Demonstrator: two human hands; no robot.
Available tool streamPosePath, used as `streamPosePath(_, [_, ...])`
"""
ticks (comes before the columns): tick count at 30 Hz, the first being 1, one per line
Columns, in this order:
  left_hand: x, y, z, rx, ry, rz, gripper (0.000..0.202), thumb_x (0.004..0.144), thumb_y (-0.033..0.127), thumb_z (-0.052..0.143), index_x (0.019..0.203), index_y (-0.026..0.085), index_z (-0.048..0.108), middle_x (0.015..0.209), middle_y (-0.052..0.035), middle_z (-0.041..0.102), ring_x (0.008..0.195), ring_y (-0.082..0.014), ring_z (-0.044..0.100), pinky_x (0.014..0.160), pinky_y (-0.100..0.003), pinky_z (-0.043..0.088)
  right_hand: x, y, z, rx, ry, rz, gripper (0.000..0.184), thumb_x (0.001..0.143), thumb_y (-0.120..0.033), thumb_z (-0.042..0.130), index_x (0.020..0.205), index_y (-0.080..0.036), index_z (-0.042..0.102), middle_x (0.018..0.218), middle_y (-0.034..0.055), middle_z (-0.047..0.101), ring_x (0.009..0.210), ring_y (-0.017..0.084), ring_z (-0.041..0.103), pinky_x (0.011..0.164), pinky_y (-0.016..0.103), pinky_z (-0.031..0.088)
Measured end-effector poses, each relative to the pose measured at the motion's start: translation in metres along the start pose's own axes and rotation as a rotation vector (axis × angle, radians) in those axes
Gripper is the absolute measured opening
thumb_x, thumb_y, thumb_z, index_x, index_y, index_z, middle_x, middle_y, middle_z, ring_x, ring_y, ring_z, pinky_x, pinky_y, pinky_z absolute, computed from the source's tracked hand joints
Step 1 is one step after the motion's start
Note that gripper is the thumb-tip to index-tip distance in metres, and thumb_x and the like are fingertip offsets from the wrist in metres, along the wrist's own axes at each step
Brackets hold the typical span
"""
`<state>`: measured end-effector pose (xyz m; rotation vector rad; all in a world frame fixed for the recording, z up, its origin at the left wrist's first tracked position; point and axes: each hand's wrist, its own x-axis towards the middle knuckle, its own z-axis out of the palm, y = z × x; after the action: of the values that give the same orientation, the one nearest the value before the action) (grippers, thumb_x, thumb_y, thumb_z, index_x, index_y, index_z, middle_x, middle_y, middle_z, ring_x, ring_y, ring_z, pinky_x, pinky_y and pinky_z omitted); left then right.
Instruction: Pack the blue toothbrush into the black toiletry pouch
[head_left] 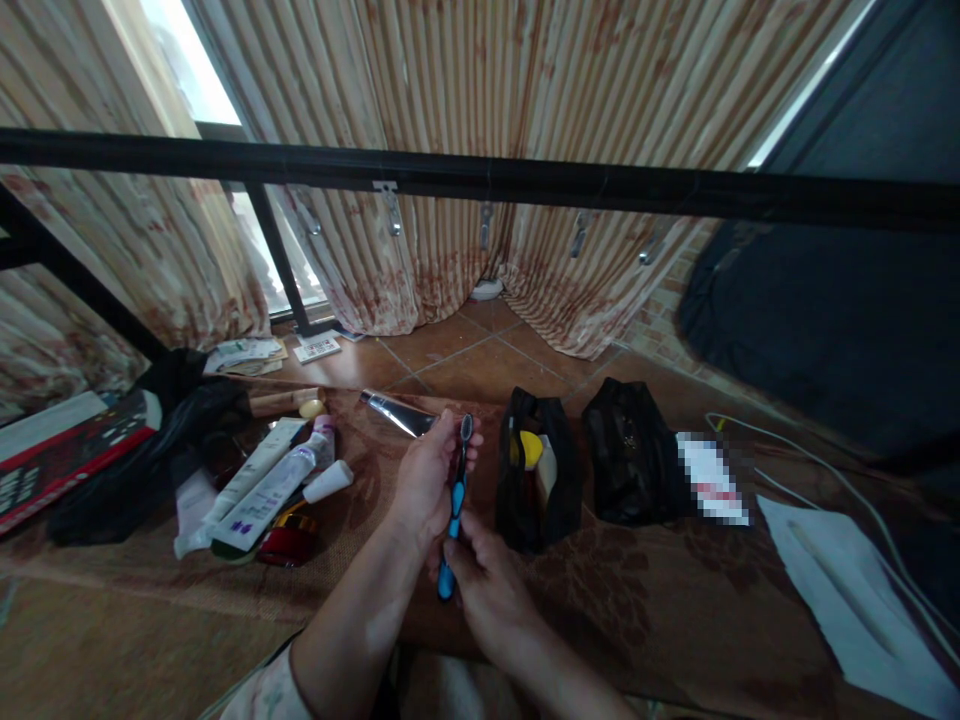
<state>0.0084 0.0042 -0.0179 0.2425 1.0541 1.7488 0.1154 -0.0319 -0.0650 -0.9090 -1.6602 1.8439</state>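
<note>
A blue and black toothbrush (456, 500) stands nearly upright in the middle of the view, its dark bristle head at the top. My left hand (426, 478) is curled around its upper part, with fingertips showing to the right of the neck. Lower down, my right hand (491, 590) grips the blue handle, thumb lying along it. Just beyond my left fingers, a silver tube (397, 410) lies on the brown cloth; its near end is hidden by that hand. To the right of the brush is an unzipped black pouch (538, 500) with a yellow item (531, 450) inside.
Left on the cloth (615, 610) lie several tubes (274, 490), a red jar (289, 540), a black plastic bag (120, 500) and a red-black box (82, 455). A second black pouch (630, 450), white paper (847, 590) and a cable are right. A black rail (480, 180) crosses ahead.
</note>
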Motion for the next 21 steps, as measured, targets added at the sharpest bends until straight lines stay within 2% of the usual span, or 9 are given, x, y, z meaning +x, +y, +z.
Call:
streamPosePath(6, [-0.0012,-0.0011,0.0002,0.024,-0.012,0.05,0.031,0.072,0.042,0.078,0.08,0.012,0.072,0.07,-0.0015,0.067,0.058,-0.0061,0.055,0.055,-0.016,0.044,-0.0007,0.0008,-0.0004,-0.056,0.005,-0.022,0.018,0.088,-0.026,0.045,0.097,-0.018,0.058,0.073,0.001,0.057,0.062,0.013,0.052,0.061,0.026,0.043])
streamPosePath(10, [-0.0021,-0.0011,0.0012,0.036,-0.002,0.068,0.033,0.069,0.043,0.079,0.079,0.012,0.072,0.069,-0.0015,0.067,0.057,-0.006,0.055,0.054,-0.016,0.044,-0.0014,0.0002,0.0001,-0.026,0.007,-0.022,0.019,0.09,-0.027,0.044,0.101,-0.018,0.057,0.072,0.0002,0.057,0.062,0.013,0.053,0.06,0.026,0.042])
streamPosePath(21, [-0.0012,-0.0022,0.001,0.044,0.024,0.078,0.033,0.069,0.044,0.079,0.077,0.012,0.072,0.069,-0.0017,0.067,0.057,-0.0061,0.055,0.055,-0.016,0.043,-0.0008,-0.0021,-0.0006,-0.015,-0.002,-0.03,0.013,0.089,-0.028,0.045,0.089,-0.02,0.055,0.066,-0.0015,0.055,0.058,0.013,0.051,0.059,0.026,0.041])
